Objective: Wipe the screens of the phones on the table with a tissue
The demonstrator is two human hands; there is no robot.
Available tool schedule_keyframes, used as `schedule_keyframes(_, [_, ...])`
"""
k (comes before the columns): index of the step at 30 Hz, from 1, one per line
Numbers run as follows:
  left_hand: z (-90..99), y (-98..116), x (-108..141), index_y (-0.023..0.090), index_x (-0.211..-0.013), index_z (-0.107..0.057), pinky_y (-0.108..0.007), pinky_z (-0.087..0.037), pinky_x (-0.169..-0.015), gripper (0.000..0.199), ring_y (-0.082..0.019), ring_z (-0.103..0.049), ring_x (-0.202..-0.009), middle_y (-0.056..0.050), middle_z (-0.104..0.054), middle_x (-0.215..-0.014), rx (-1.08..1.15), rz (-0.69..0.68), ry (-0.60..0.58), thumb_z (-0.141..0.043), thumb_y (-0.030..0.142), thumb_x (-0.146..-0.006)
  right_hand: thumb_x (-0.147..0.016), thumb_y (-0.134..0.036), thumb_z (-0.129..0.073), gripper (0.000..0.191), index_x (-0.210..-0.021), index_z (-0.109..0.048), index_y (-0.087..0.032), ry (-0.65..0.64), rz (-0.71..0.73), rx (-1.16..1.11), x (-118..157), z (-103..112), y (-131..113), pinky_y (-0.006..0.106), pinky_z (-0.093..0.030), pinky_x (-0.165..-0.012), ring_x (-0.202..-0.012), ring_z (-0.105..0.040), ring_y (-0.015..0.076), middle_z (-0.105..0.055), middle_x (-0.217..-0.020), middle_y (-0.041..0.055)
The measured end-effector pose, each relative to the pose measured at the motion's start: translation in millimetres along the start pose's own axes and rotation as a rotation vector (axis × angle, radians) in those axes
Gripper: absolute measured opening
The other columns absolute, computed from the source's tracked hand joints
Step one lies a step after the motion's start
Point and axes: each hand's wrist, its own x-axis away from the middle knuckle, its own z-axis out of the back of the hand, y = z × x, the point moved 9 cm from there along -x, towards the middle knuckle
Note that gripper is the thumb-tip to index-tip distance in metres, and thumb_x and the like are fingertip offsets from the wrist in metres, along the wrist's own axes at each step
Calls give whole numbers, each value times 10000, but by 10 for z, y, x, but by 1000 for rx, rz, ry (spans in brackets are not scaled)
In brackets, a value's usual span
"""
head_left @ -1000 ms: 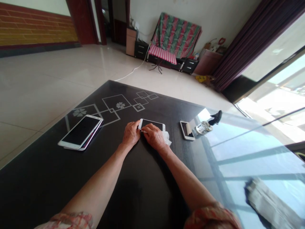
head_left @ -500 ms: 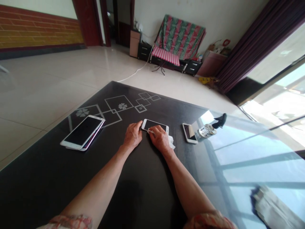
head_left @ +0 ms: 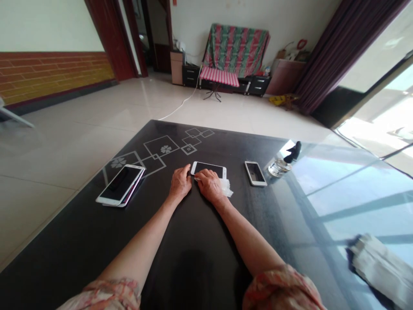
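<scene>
A white phone with a dark screen (head_left: 210, 167) lies crosswise on the black table (head_left: 180, 267). My right hand (head_left: 210, 186) is closed on a white tissue (head_left: 226, 187) over the phone's near edge; the tissue sticks out to the right of the hand. At the phone's left end rests my left hand (head_left: 180, 182), thumb near the corner, its other fingers curled and mostly hidden. Another white phone (head_left: 255, 173) lies to the right, beside a clear spray bottle with a black nozzle (head_left: 280, 167). Stacked phones (head_left: 121, 185) lie at the left.
A greyish cloth (head_left: 380, 267) lies at the table's right near side. Beyond the table's far edge stand a pink striped small table (head_left: 219, 77) and a covered piece of furniture (head_left: 237, 49). A white cable (head_left: 183, 102) runs over the floor.
The camera view has tilted and shifted. My right hand has moved slightly left over the phone's near edge, its fingers now lying flatter over the tissue. My left hand stays at the phone's left end.
</scene>
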Motion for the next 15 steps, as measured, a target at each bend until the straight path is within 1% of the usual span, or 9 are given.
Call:
schedule_keyframes(4, [-4, 33, -1, 155, -1202, -564, -362, -457, -953, 483, -243, -604, -1021, -83, -684, -1066, -16, -33, -14, -502, 51, -734, -914, -218, -463, 209, -1012, -647, -230, 12, -30, 23, 6, 10, 25, 315, -344, -777, -853, -496, 200, -609, -960, 49])
schedule_keyframes(7, [-11, 71, 15, 174, -1219, -560, -352, -449, -966, 505, -234, -608, -1023, -73, -682, -1084, -16, -63, -44, -490, 41, -737, -914, -233, -461, 208, -1012, -645, -225, 0, -56, 41, 10, 14, 31, 315, -334, -778, -858, -490, 201, -600, -967, 56])
schedule_keyframes(10, [5, 53, 16, 183, -1225, -562, -353, -440, -987, 502, -236, -591, -1078, -73, -658, -1160, -5, -35, -49, -505, 58, -742, -889, -229, -486, 196, -1013, -637, -215, 11, -124, 70, 13, 37, 65, 324, -322, -784, -872, -481, 211, -590, -964, 65])
schedule_keyframes(13, [21, -20, -32, 183, -1144, -618, -355, -439, -994, 409, -239, -580, -1114, -77, -627, -1225, 10, 26, -56, -528, 95, -754, -864, -224, -507, 183, -998, -630, -205, 38, -186, 92, 21, 64, 107, 333, -311, -778, -877, -472, 220, -582, -956, 74])
schedule_keyframes(15, [19, -54, -93, 195, -1040, -667, -341, -460, -963, 307, -225, -612, -1056, -68, -662, -1157, 19, 35, -83, -529, 125, -775, -862, -223, -505, 167, -970, -631, -205, 39, -184, 93, 24, 64, 108, 334, -305, -773, -878, -470, 220, -578, -952, 76])
